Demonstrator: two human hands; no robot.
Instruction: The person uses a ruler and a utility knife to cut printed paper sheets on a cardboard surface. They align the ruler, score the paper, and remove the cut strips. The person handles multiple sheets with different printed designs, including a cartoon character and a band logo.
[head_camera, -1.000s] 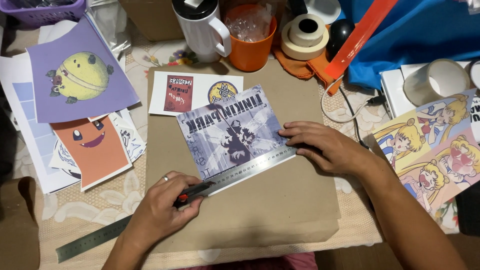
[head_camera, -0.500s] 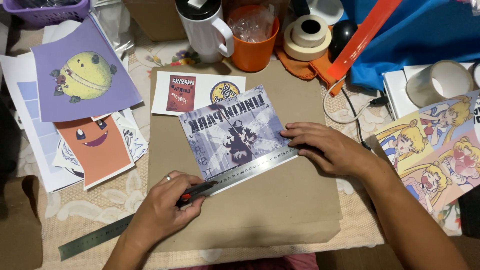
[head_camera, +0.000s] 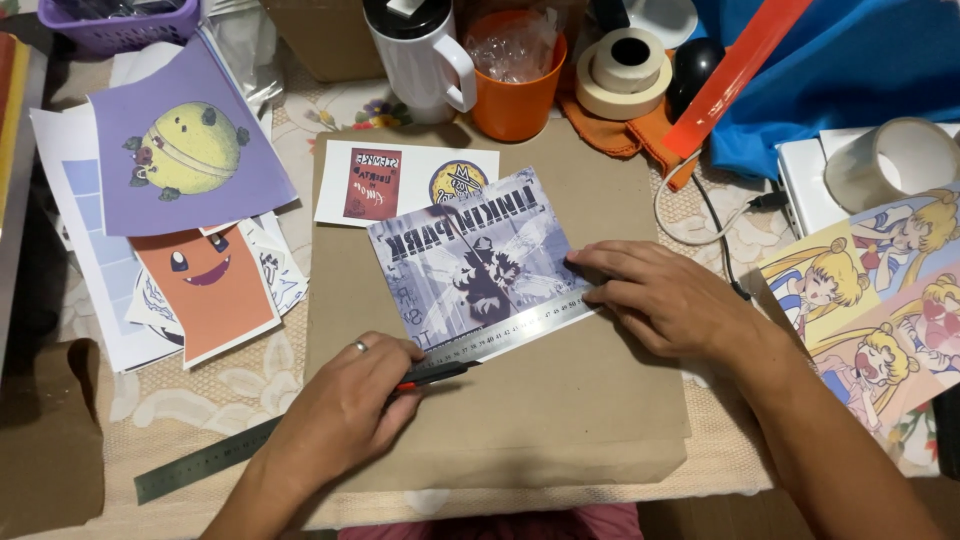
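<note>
left hand grips cutter (below ruler) | right hand flat, pinning print

A white mug stands beside an orange cup; tape rolls sit nearby, cartoon prints at the left.

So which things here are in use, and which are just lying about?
In use: left hand with red-and-black cutter, right hand pressing the steel ruler, bluish print, brown cardboard.
Lying about: white mug, orange cup, tape rolls, purple print.
</note>
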